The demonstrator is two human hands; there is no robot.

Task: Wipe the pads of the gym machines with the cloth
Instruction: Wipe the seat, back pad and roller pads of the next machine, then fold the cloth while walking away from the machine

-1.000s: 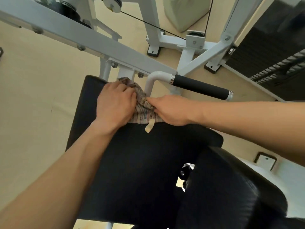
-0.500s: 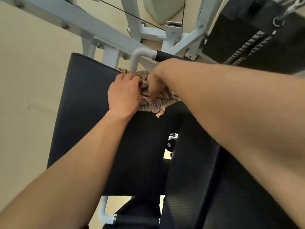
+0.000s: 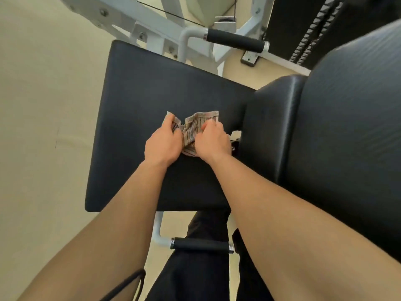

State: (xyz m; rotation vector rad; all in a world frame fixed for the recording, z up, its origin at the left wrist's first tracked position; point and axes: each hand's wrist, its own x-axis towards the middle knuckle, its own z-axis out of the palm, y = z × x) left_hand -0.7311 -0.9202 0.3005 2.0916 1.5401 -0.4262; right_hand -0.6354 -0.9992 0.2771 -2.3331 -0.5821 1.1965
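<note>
Left hand (image 3: pixel 162 146), right hand (image 3: pixel 211 141): pinch grips on bunched cloth (image 3: pixel 193 127), crosswise on pad (image 3: pixel 141 88).

A striped beige cloth (image 3: pixel 195 129), crumpled into a bunch, lies near the middle of the flat black seat pad (image 3: pixel 141 88), gripped at both ends. A thicker black back pad (image 3: pixel 347 131) rises at the seat pad's right edge.
</note>
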